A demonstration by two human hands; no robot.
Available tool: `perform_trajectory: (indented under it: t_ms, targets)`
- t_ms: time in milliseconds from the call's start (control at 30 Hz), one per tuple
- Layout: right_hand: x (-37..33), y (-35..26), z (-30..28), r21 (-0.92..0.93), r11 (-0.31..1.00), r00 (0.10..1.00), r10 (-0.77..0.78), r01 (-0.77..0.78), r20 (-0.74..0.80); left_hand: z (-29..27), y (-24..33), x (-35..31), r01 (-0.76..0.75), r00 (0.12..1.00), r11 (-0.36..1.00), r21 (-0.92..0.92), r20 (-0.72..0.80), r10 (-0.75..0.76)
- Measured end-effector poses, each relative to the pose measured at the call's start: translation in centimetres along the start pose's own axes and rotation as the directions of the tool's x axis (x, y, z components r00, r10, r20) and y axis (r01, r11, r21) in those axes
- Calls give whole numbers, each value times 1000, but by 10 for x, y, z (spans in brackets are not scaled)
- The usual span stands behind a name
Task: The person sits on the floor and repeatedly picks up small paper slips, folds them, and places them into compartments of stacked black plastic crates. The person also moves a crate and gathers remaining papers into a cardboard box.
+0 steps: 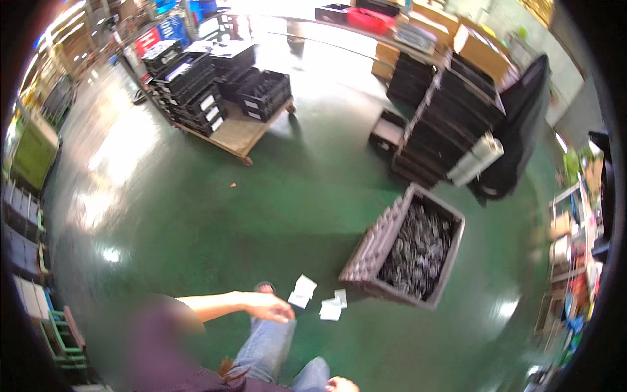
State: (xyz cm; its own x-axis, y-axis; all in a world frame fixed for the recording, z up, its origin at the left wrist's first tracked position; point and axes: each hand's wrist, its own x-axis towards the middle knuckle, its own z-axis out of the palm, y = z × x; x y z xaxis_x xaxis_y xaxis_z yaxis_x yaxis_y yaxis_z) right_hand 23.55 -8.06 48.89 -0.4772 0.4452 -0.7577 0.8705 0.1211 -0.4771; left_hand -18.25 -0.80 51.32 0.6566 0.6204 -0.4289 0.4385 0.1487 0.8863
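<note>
My left hand point(269, 307) reaches across from the left above my jeans-clad knee, its fingers loosely bent and apart, with nothing visible in it. Only part of my right hand point(342, 385) shows at the lower edge beside my other knee; its fingers are too cut off to read. On the green floor just beyond the left hand lie several white paper slips point(305, 286), in two loose groups. Farther right stands a grey-brown plastic crate point(373, 256), filled with many small dark parts point(419, 251) whose kind I cannot make out.
A wooden wheeled platform point(236, 136) at the far left carries stacked black crates point(264, 97). Dark stacked bins point(450, 121) with cardboard boxes point(480, 51) stand at the far right, a whitish roll point(477, 160) leaning there. Shelving point(565, 242) lines the right edge.
</note>
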Motion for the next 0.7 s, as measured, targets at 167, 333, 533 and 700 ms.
perform_trajectory:
  t_ms: [167, 333, 533, 700]
  targets:
    - [84, -137, -70, 22, 982, 946, 173, -186, 273, -66, -71, -120, 484, 871, 868, -112, -37, -490]
    - [206, -298, -174, -17, 992, 988, -121, 123, 100, -240, -51, -187, 471, 742, 876, -105, -490, -458]
    - [249, -352, -350, 389, 874, 916, -137, 291, -378, -452, 24, -121, 329, 769, 919, -218, -504, -394]
    - [296, -294, -460, 566, 789, 849, 112, 240, -516, -593, 64, 60, 183, 954, 978, 100, -260, -152]
